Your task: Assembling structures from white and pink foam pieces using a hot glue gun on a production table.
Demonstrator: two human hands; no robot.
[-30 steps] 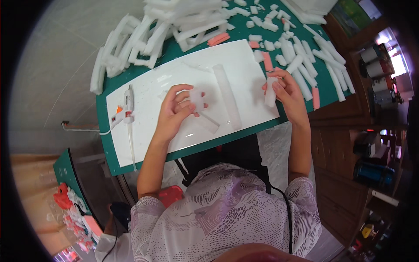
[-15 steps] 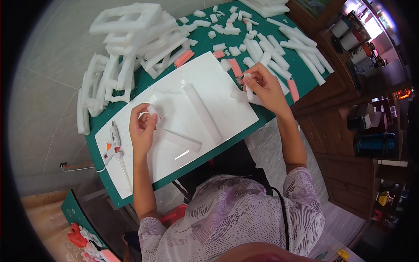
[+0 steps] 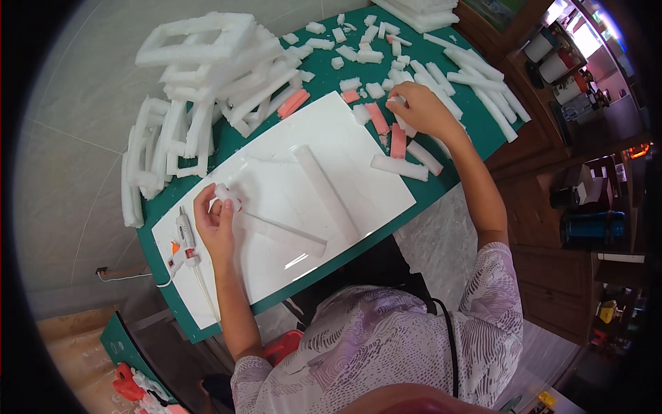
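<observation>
My left hand (image 3: 216, 219) is closed, pinching a short white foam piece (image 3: 227, 196) above the left part of a white board (image 3: 376, 196). My right hand (image 3: 422, 109) reaches past the board's right edge into the loose foam, its fingers closed on a white foam strip (image 3: 405, 124); the fingers partly cover the strip. Two longer white foam strips lie on the board: one long strip (image 3: 324, 190) across the middle, and a second strip (image 3: 289, 236) nearer to me, slanting from my left hand. A glue gun (image 3: 185, 238) rests at the board's left edge.
A tall pile of white foam frames (image 3: 200, 76) stands at the table's far left. Small foam bits (image 3: 369, 55), pink foam blocks (image 3: 398, 141) and long foam sticks (image 3: 493, 96) cover the far and right side of the green table (image 3: 376, 238). The glue gun's white cord (image 3: 127, 277) runs off leftward.
My right hand has moved away from me, deeper into the loose foam, uncovering a pink block and strips. My left hand, still pinching its foam piece, has shifted slightly left and nearer.
</observation>
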